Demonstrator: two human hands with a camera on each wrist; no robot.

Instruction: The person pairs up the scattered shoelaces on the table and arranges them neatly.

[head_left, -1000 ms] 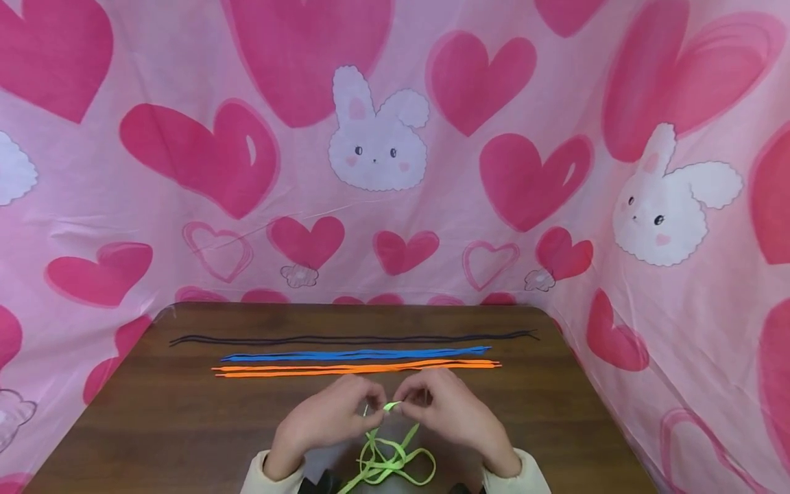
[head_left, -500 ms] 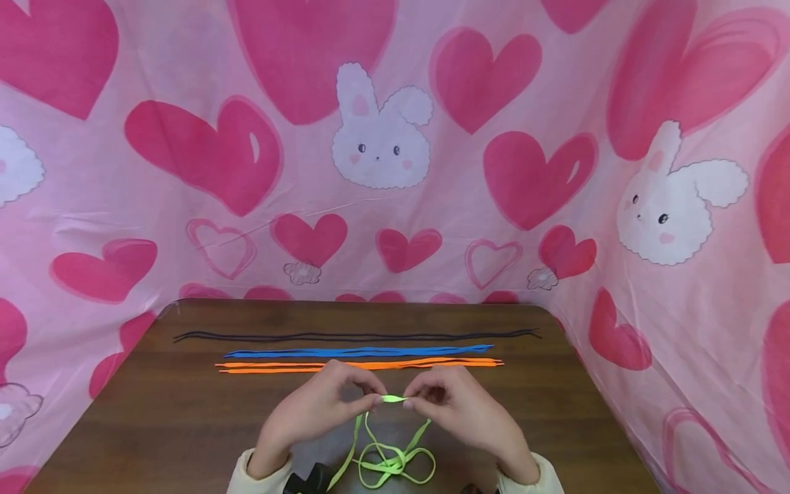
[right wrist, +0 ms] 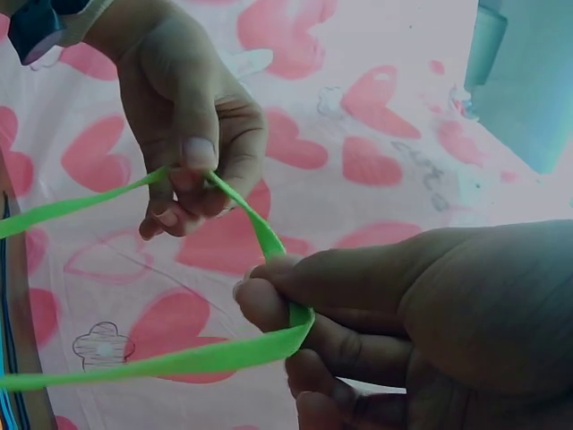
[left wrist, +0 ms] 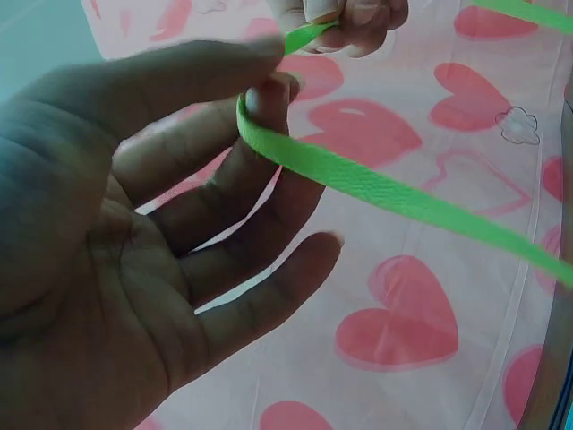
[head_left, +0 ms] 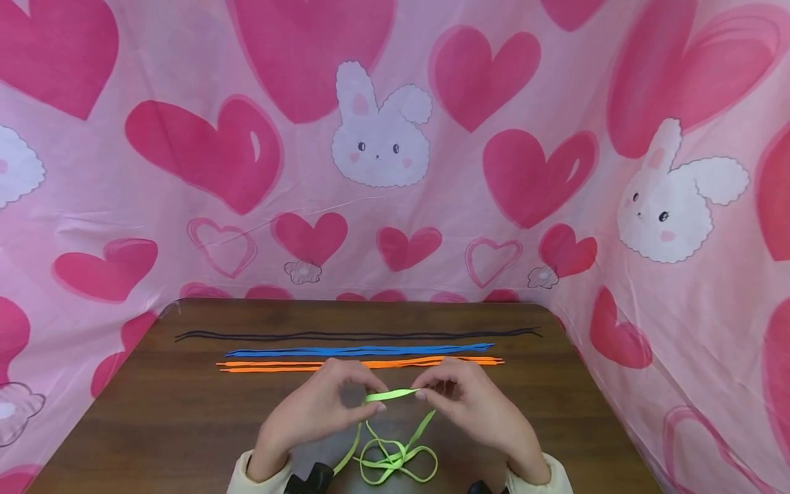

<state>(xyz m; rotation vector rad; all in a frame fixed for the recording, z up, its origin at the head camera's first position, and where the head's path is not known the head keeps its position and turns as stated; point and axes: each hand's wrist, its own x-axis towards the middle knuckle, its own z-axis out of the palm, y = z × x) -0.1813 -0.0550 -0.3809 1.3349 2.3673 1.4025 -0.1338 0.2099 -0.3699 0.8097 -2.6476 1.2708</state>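
A flat neon-green shoelace [head_left: 392, 394] stretches between my two hands above the table. My left hand [head_left: 317, 401] pinches it between thumb and index finger; in the left wrist view the lace [left wrist: 358, 182] bends round those fingertips and trails off to the right, while the other fingers are loosely spread. My right hand [head_left: 472, 405] pinches the lace a short way along; the right wrist view shows the lace [right wrist: 224, 356] folded over its fingers [right wrist: 269, 291]. The rest of the green lace lies below in a loose tangle of loops on the table.
Beyond my hands, orange shoelaces [head_left: 271, 370], blue shoelaces [head_left: 345, 352] and a thin dark pair of laces [head_left: 358, 336] lie in rows across the brown table [head_left: 154, 425]. A pink cloth [head_left: 382, 206] with hearts and rabbits hangs behind and beside the table.
My hands have drawn apart, and the stretch of green lace between them has grown longer and straighter. The loops below stay nearly in place.
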